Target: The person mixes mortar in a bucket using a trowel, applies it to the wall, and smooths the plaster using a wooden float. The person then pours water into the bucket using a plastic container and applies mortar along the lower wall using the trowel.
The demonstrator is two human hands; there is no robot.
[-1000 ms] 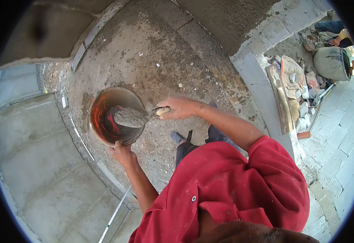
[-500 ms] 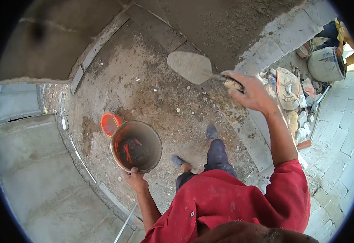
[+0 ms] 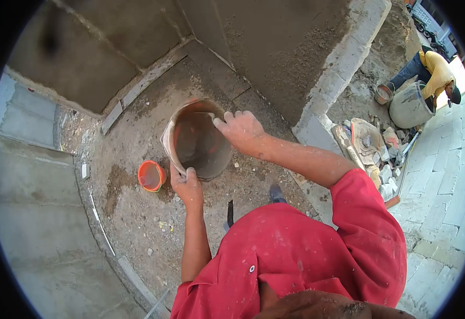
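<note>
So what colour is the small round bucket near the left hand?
The small bucket is orange, clearest in head view.

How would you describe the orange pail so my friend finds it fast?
Find the red shirt, then the big bucket the left hand holds. The pail sits on the ground, at that bucket's lower left in the picture. Unlike its dull neighbour, it is small and bright orange.

lg bucket (image 3: 184,125): matt, smeared insd | sm bucket (image 3: 162,174): smooth plast. | shirt (image 3: 291,239): matt cloth | flr (image 3: 131,218): rough, gritty
</note>
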